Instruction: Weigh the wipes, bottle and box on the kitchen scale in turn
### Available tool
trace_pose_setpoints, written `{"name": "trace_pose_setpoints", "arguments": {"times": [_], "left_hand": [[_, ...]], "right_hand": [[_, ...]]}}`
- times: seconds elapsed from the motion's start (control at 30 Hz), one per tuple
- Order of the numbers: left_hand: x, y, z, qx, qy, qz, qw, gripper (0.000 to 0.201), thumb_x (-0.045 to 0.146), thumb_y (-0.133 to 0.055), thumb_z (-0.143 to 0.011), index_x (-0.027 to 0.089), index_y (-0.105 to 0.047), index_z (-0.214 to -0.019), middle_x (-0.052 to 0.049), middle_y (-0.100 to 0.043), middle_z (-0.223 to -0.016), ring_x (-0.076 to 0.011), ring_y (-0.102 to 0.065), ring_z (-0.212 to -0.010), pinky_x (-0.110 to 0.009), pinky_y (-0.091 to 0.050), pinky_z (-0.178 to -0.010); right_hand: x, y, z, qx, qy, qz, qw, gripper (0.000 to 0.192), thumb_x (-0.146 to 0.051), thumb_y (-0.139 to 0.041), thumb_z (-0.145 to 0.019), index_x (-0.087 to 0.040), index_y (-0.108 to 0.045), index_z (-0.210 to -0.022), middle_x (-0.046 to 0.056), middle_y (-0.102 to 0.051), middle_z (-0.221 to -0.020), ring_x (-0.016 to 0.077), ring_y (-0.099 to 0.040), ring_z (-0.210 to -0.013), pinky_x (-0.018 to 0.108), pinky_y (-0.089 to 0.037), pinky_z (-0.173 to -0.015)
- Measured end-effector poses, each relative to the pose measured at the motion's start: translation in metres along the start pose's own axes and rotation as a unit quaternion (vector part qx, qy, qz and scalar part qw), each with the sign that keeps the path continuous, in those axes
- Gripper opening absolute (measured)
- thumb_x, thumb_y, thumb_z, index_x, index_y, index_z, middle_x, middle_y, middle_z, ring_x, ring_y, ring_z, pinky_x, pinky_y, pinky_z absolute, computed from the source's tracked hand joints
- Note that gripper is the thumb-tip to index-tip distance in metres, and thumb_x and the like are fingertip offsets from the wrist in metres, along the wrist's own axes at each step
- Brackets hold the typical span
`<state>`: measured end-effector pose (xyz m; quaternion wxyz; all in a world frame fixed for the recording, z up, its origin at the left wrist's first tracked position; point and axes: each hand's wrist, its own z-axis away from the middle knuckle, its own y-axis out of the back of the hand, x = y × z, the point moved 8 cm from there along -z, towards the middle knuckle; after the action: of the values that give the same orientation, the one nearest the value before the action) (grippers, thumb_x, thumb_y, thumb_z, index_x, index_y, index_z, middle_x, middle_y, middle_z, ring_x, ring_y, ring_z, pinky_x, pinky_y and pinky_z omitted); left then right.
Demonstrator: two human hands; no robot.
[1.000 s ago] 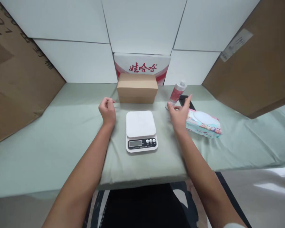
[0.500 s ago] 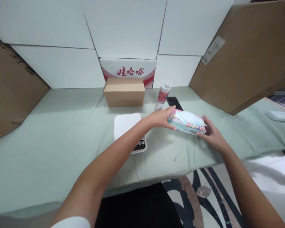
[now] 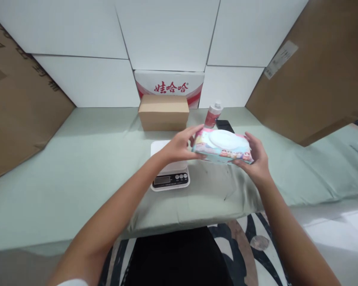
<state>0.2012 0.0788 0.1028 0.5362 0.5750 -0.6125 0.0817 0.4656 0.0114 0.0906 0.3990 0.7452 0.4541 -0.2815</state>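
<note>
A colourful pack of wet wipes [image 3: 223,146] with a white oval lid is held up between both hands above the table. My left hand [image 3: 183,146] grips its left end, thumb along the front and fingers behind. At the pack's right end, my right hand [image 3: 255,161] is closed round it in the same way. Partly under my left hand and wrist lies a white digital kitchen scale [image 3: 171,180], its dark display and round buttons facing me. The left hand hides some of the scale's weighing plate.
Behind the scale stands a plain brown cardboard box [image 3: 164,119], with a white and red carton [image 3: 170,81] at its back. A bottle with a pink label [image 3: 212,115] and a black phone [image 3: 225,126] are beyond the pack. Large cardboard panels [image 3: 313,75] flank the green cloth-covered table [image 3: 62,178].
Both hands have carried the pack of wipes leftward and it looks raised, nearer the scale. The scale's display, covered by my left arm before, now shows. The view has shifted slightly.
</note>
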Motion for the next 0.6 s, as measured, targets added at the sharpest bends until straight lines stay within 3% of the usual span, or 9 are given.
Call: {"name": "trace_pose_setpoints", "arguments": {"times": [0.07,0.17,0.3,0.4,0.6], "left_hand": [[0.001,0.040,0.035,0.059,0.012,-0.024,0.998,0.102,0.051,-0.091,-0.069,0.032,-0.050,-0.161,-0.012,-0.066,-0.145,-0.0196,-0.068,-0.093,-0.029,-0.057,-0.068],[-0.008,0.086,0.087,0.131,0.045,-0.048,0.989,0.099,0.050,-0.092,-0.067,0.036,-0.056,-0.157,-0.011,-0.067,-0.142,-0.0197,-0.067,-0.091,-0.029,-0.057,-0.064],[-0.034,0.110,0.140,0.198,0.093,-0.031,0.975,0.099,0.050,-0.096,-0.061,0.036,-0.061,-0.153,-0.011,-0.069,-0.135,-0.0227,-0.068,-0.092,-0.033,-0.061,-0.068],[-0.049,0.108,0.155,0.213,0.108,-0.014,0.971,0.099,0.046,-0.096,-0.060,0.036,-0.062,-0.152,-0.012,-0.069,-0.136,-0.0228,-0.070,-0.093,-0.033,-0.062,-0.070],[-0.063,0.095,0.152,0.205,0.127,0.021,0.970,0.102,0.050,-0.096,-0.059,0.032,-0.061,-0.153,-0.013,-0.067,-0.144,-0.0216,-0.068,-0.092,-0.032,-0.060,-0.070]], "right_hand": [[-0.022,-0.042,-0.011,-0.028,0.026,-0.039,0.999,0.106,-0.070,-0.094,-0.062,-0.031,-0.054,-0.152,0.016,-0.060,-0.151,0.0375,-0.062,-0.139,0.051,-0.060,-0.108],[-0.040,-0.107,-0.022,-0.089,0.038,-0.104,0.990,0.108,-0.074,-0.091,-0.064,-0.031,-0.051,-0.154,0.016,-0.058,-0.153,0.0373,-0.064,-0.138,0.051,-0.060,-0.109],[-0.040,-0.170,-0.017,-0.158,0.031,-0.158,0.974,0.106,-0.069,-0.092,-0.067,-0.031,-0.049,-0.156,0.016,-0.057,-0.153,0.0363,-0.064,-0.137,0.051,-0.059,-0.112],[-0.030,-0.186,-0.009,-0.168,0.027,-0.175,0.970,0.104,-0.066,-0.092,-0.069,-0.032,-0.047,-0.156,0.015,-0.058,-0.153,0.0349,-0.064,-0.137,0.051,-0.057,-0.114],[-0.015,-0.185,-0.003,-0.161,0.011,-0.156,0.974,0.103,-0.069,-0.089,-0.071,-0.032,-0.047,-0.158,0.015,-0.057,-0.154,0.0340,-0.063,-0.137,0.047,-0.059,-0.109]]}}
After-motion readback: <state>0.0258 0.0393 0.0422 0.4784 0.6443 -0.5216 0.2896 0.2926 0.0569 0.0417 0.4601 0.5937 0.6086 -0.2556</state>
